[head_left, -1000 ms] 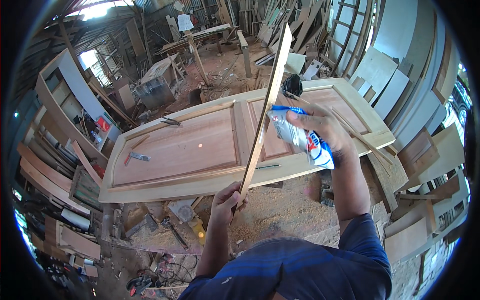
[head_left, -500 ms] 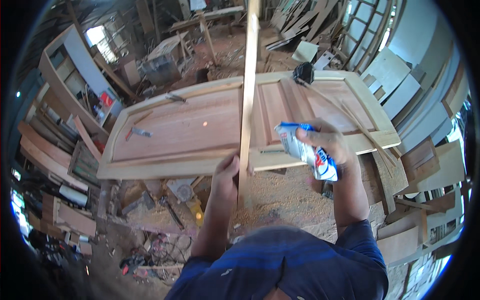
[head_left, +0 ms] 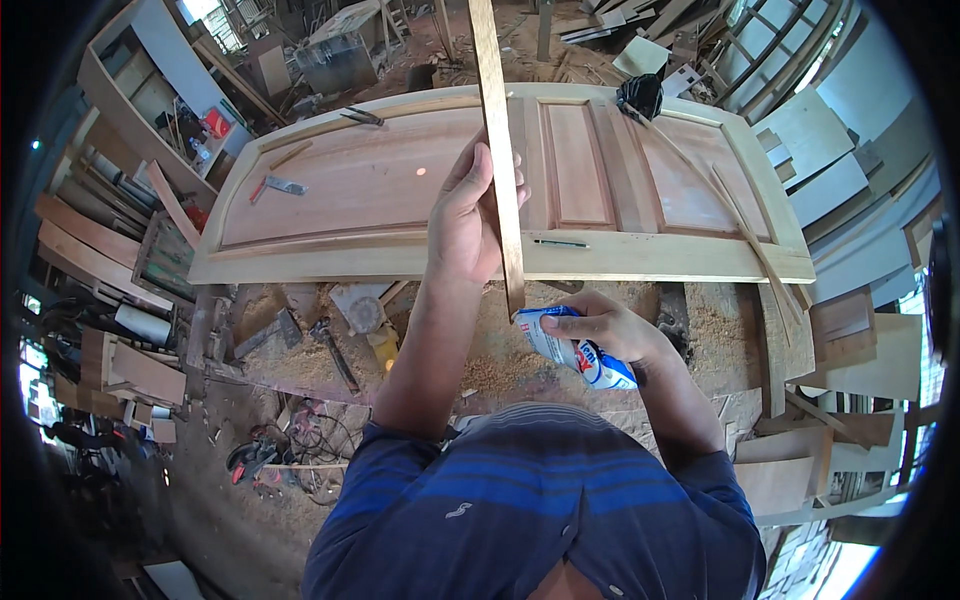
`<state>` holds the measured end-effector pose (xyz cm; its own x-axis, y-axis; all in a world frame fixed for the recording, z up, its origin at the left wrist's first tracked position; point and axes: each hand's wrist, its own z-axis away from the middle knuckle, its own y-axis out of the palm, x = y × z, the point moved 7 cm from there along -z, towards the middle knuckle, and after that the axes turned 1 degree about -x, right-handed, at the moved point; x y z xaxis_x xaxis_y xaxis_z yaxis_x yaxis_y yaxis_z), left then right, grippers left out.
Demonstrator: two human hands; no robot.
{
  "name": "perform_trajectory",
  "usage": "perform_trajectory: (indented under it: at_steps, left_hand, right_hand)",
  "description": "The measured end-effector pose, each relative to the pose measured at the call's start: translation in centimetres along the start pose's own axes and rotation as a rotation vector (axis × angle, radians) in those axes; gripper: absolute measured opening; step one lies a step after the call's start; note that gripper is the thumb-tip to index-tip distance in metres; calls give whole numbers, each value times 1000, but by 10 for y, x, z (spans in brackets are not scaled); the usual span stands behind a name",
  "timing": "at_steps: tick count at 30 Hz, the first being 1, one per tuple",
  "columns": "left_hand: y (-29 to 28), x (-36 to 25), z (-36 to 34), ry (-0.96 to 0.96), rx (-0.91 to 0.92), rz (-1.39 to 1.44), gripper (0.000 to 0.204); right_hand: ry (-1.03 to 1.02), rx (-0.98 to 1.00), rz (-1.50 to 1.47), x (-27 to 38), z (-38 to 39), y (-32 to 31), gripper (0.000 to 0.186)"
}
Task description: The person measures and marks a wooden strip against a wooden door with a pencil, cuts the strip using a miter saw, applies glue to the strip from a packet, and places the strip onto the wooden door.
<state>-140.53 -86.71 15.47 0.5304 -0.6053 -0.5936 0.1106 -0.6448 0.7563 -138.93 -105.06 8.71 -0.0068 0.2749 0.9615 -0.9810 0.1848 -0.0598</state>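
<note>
My left hand point(head_left: 466, 215) is wrapped round a long, narrow wooden strip point(head_left: 495, 90), which stands nearly upright in front of me. In my right hand point(head_left: 608, 325) is a soft blue and white plastic pouch point(head_left: 562, 347), pinched between thumb and fingers. One corner of the pouch meets the strip's lower end; whether they touch, I cannot tell. Beyond my hands a panelled wooden door point(head_left: 350, 265) lies flat. On it are a pencil point(head_left: 562, 243), a small tool with a flat metal part point(head_left: 288, 186), pincers point(head_left: 362, 117) and a black plastic bag point(head_left: 640, 96).
Thin wooden sticks point(head_left: 745, 220) lie across the door's right end and stick out past its near edge. A hammer point(head_left: 336, 355) rests on the sawdust-covered bench point(head_left: 490, 372). Tangled cables and a red power tool point(head_left: 246, 456) lie lower left. Boards point(head_left: 868, 355) lean at the right.
My left hand has moved up the strip, and the strip's lower end has risen. The right hand has brought the pouch down and left to that end. The view has tilted lower.
</note>
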Motion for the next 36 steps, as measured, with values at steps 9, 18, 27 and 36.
perform_trajectory:
  at_steps: [9, 18, 27, 36]
  left_hand:
    - [6, 8, 5, -21, 47, 0, 45]
    - [6, 19, 20, -85, 58, -30, 52]
    - [7, 36, 42, -156, -22, -17, 49]
    - [-16, 51, 60, -204, 99, 11, 48]
  right_hand:
    - [12, -27, -21, 9, -1, -3, 43]
    - [-172, -139, -61, 47, -3, -15, 43]
    - [-72, -206, -111, 56, 3, -40, 42]
    - [-139, -338, -193, 89, 8, -65, 47]
